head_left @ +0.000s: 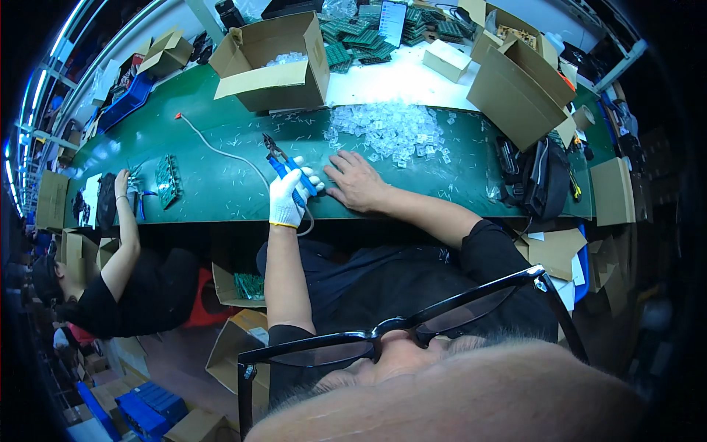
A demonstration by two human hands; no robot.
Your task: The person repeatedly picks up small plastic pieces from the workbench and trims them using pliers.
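Observation:
My left hand [286, 197], in a white knitted glove with a yellow cuff edge, is closed around a pair of blue-handled cutting pliers [278, 163]. Their dark jaws point away from me and stand slightly apart. Just to the right, my bare right hand [359, 184] rests on the green bench top [228, 191], fingers stretched toward the pliers. I see nothing held in it. Beyond that hand lies a heap of small clear plastic pieces [394, 129]. Thin pale clippings are scattered around both hands.
A white cord [221, 151] with a red tip curves beside my left hand. Open cardboard boxes [291, 87] stand behind, near stacked green circuit boards [357, 40]. A black bag [541, 177] lies at right. On the left, another person's hand [122, 183] is beside a circuit board [168, 180].

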